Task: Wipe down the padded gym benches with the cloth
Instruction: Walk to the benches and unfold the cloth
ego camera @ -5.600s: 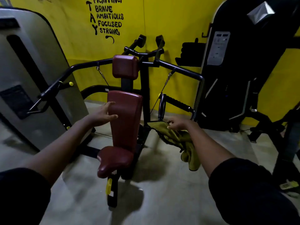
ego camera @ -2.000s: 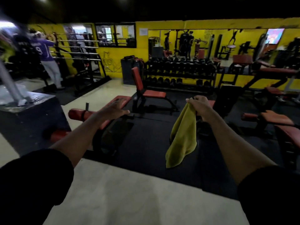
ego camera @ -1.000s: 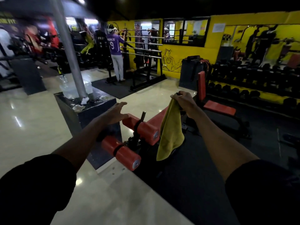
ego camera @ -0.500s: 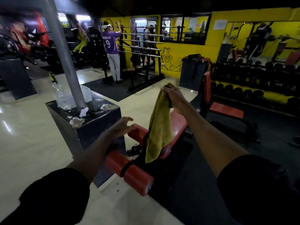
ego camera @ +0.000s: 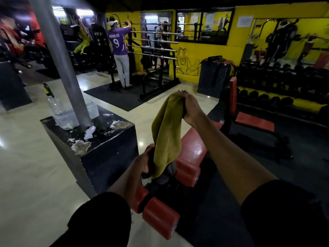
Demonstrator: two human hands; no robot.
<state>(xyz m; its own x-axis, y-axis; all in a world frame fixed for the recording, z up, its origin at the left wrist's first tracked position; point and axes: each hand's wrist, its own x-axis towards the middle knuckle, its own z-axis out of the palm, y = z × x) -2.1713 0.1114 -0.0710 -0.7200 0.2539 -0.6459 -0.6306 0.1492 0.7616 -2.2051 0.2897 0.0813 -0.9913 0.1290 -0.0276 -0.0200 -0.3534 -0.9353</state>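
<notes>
A yellow-green cloth (ego camera: 167, 136) hangs in front of me over a red padded bench (ego camera: 193, 143). My right hand (ego camera: 189, 109) grips its top end, held up above the bench pad. My left hand (ego camera: 145, 160) is lower down and holds the cloth's bottom edge; its fingers are partly hidden behind the fabric. Red foam rollers (ego camera: 160, 217) stick out at the near end of the bench. A second red bench with an upright back (ego camera: 252, 121) stands to the right.
A black block (ego camera: 106, 154) with a grey pillar (ego camera: 60, 56), a bottle and a clear tub stands close on the left. A person in a purple shirt (ego camera: 119, 50) stands at a rack of bars. Dumbbell racks (ego camera: 284, 90) line the right wall.
I have stepped closer to the bench. My left hand moved in from open air and took the cloth's lower edge. My right hand keeps the top end raised.
</notes>
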